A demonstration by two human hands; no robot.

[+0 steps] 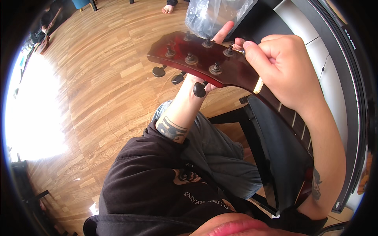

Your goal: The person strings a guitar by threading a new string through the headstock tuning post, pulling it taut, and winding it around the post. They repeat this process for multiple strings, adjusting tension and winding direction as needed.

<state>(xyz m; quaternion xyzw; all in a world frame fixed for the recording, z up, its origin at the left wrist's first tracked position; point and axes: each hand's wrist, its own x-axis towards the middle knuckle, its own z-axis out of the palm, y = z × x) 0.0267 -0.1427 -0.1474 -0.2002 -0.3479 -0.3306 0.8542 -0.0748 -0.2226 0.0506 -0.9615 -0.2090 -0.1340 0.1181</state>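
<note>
A dark red guitar headstock (177, 47) slants across the upper middle, with tuning posts on its face and black tuning pegs (177, 78) along the near edge. No strings show over its face. From behind, my left hand (224, 32) supports the headstock; one finger sticks out past the far edge, while most of the palm is hidden. My right hand (285, 65) is closed above the nut (258, 85), thumb and forefinger pinched together beside the far edge. Whatever lies in that pinch is too small to make out. The fretted neck (289, 114) runs down beneath my right forearm.
A black keyboard (356, 90) curves along the right side. Beyond the headstock is a clear plastic bag (201, 17). A black padded bench (262, 129) stands beside my legs. Another person's bare foot (168, 8) rests on the wooden floor (98, 70); someone with a guitar (42, 46) appears far left.
</note>
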